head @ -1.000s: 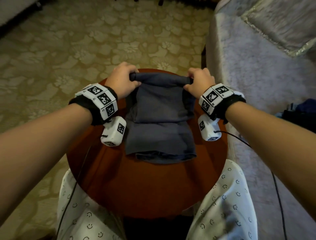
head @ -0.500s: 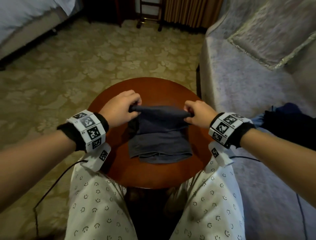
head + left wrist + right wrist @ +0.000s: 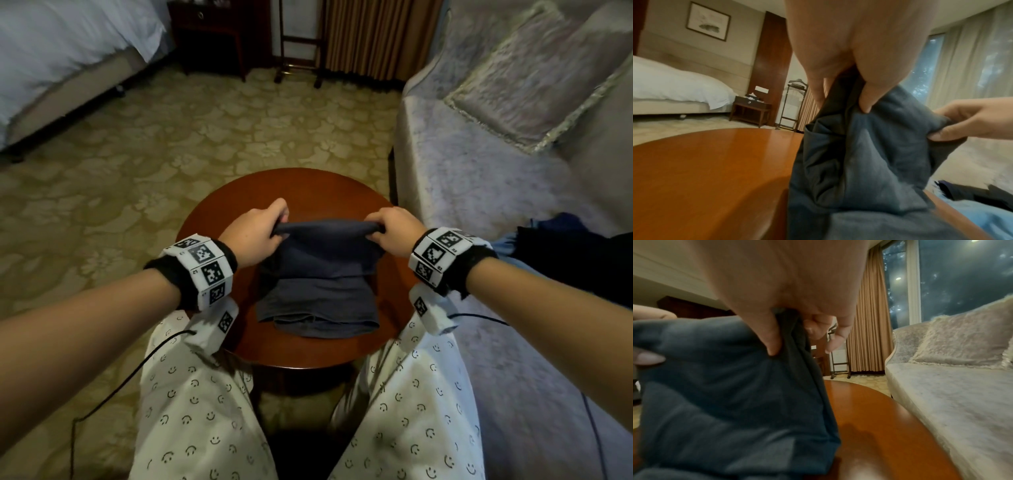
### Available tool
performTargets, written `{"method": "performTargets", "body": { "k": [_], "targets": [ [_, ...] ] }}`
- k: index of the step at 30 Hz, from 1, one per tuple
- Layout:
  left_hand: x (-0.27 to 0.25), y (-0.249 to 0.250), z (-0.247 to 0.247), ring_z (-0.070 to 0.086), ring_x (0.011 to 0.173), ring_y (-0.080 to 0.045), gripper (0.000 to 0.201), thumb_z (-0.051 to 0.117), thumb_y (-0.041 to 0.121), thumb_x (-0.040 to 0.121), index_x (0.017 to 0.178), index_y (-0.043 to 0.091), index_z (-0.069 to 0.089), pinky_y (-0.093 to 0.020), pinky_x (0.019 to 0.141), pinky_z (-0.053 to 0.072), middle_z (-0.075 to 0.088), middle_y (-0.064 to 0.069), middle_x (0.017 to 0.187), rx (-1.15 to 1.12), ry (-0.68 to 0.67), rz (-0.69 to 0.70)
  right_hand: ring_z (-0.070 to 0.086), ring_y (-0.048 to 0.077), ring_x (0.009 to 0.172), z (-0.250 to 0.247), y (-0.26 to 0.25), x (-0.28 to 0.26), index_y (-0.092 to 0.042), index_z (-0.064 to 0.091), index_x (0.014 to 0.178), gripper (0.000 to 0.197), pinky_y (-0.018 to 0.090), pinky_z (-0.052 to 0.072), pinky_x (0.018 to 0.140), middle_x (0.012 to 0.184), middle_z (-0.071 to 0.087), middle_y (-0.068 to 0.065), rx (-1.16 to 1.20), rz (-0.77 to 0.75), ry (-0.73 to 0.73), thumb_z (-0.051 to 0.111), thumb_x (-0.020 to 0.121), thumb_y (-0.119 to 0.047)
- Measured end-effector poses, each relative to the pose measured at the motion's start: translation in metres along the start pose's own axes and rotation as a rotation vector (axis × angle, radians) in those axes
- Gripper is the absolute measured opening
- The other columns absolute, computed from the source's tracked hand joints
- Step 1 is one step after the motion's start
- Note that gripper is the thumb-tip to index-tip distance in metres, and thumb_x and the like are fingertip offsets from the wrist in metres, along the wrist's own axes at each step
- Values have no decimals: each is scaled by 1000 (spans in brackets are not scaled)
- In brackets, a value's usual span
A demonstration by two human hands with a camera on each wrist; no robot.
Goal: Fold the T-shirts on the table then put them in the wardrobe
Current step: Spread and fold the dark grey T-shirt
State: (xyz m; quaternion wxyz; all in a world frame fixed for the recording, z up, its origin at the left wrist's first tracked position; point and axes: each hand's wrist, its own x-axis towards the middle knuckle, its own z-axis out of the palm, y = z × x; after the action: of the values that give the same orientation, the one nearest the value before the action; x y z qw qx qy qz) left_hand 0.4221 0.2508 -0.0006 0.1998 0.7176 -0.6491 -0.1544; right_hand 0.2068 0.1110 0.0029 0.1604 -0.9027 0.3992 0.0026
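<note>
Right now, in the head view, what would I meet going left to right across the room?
Bed → left hand → T-shirt → right hand → sofa.

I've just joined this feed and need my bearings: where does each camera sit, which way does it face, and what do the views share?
Head: worn on the head, looking down at the round table; both forearms, left hand, right hand and knees show.
Left wrist: under the left hand, facing the bed; its fingers pinch the dark T-shirt.
Right wrist: under the right hand, facing the sofa; its fingers pinch cloth.
Shared: all three show T-shirt and table.
</note>
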Motion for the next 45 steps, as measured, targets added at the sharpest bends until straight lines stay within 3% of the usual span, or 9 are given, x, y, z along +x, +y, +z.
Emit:
{"method": "performTargets", "body": {
  "k": [6,11,19,23,27,34,37,40,45],
  "targets": [
    [43,-18,0,58,85,-33,17,53,10,91,107,16,48,-35,65,42,63,-12,93,-26,78,-107,38,33,120,-4,-2,46,-17,65,111,21,45,38,98,118,49,11,-44,106,43,51,95,-22],
    [94,-44,3,57,100,-33,18,52,12,95,112,12,60,-37,78,47,64,-14,110,-24,6,-199,58,30,104,-1,8,99,-14,64,94,10,29,41,76,104,63,11,132,173,-30,54,94,-13],
    [154,-59,-13,56,97,-36,15,51,7,94,103,1,61,-30,68,32,63,-24,101,-82,223,-180,60,33,101,-24,14,163,-9,66,105,19,32,44,75,106,65,16,155,189,144,52,93,-13],
    [144,-64,-20,59,92,-36,13,55,9,91,100,6,64,-35,71,39,65,-19,94,-36,301,-58,58,31,100,-31,15,152,-15,64,91,15,33,43,75,94,64,11,167,73,214,50,92,-8],
    [109,-69,-4,61,96,-31,14,58,9,89,102,10,65,-41,78,48,68,-12,100,40,226,12,57,26,115,-9,19,119,-15,64,121,32,32,43,94,120,65,9,129,29,134,52,92,-8],
    [62,-79,33,56,108,-30,24,60,7,85,107,13,66,-40,88,45,64,-5,116,271,-5,86,47,23,128,45,22,70,-22,51,135,41,35,38,106,140,52,1,-73,-47,-97,54,94,-28],
    [56,-74,34,50,112,-26,42,39,39,82,103,17,68,-36,92,37,59,-1,120,312,-114,42,44,21,130,54,22,65,-21,50,135,58,37,35,107,143,47,0,-173,-59,-168,51,89,-56],
    [62,-67,34,50,102,-28,59,25,50,76,91,13,68,-37,84,37,61,-5,106,204,14,19,50,24,119,54,18,69,-19,58,124,50,36,39,97,129,58,3,-147,-59,19,43,93,-55],
    [104,-57,45,28,138,-26,49,40,41,99,141,16,42,-38,109,26,33,-7,150,252,-10,-93,14,24,145,56,2,100,-18,20,150,64,38,16,117,158,17,6,-40,7,-7,40,97,-48]
  ]
}}
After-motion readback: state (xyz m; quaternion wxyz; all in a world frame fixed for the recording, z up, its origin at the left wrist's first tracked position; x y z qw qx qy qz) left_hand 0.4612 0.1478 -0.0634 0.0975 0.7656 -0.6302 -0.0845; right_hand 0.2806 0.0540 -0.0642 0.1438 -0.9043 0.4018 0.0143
